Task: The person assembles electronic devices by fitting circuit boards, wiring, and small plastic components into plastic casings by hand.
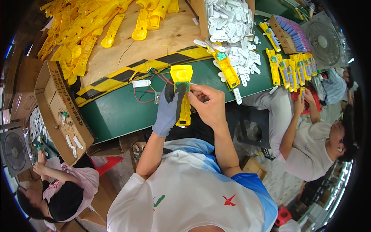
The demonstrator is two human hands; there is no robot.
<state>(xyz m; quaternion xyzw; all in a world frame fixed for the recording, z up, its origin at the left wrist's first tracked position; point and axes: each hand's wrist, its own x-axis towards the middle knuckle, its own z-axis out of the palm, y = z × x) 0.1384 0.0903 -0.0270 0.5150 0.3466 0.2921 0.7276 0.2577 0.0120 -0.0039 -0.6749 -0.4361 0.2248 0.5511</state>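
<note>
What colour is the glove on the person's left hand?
Grey with a black fingertip, on the left hand holding the yellow plastic casing; head view.

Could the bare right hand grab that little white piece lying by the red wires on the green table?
Probably yes. The white piece lies in the open, but the right hand must cross over the yellow shell and the gloved left hand.

A casing [182, 92] sits between both hands over the worktop [116, 112] edge. Wires [145, 87] lie left of it, a board [127, 46] behind. A carton [58, 112] stands far left.
</note>
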